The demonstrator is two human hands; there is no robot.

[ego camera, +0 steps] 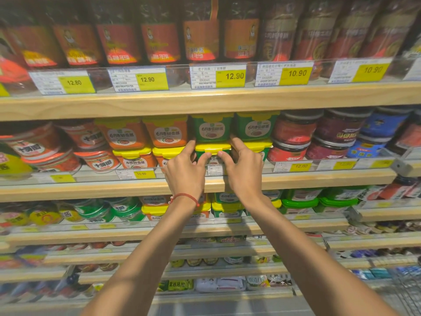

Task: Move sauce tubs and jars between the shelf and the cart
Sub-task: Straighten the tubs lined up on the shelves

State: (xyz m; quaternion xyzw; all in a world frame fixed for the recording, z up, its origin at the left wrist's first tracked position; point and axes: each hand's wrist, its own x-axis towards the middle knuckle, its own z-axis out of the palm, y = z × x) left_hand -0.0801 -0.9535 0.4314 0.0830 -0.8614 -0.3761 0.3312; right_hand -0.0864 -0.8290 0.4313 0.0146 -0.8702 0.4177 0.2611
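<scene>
1. Lower green tub (213, 148), yellow lid, sits on the middle shelf (319, 176) with an upper green tub (211, 130) stacked on it.
2. Left hand (185, 171) and right hand (245, 169) bracket it. Fingers (205, 158) curl onto its front just under the lid, thumbs raised at the sides. Both grip this tub only.
3. Risk: drawn out from beneath, the upper green tub may tip or slide forward.
4. Risk: orange tubs (167, 133) stand tight beside it, and the price rail (300, 166) could snag its base.
5. Hidden: label and base behind the hands. Cart (407, 290) is cut off at the lower right and blurred.
</scene>
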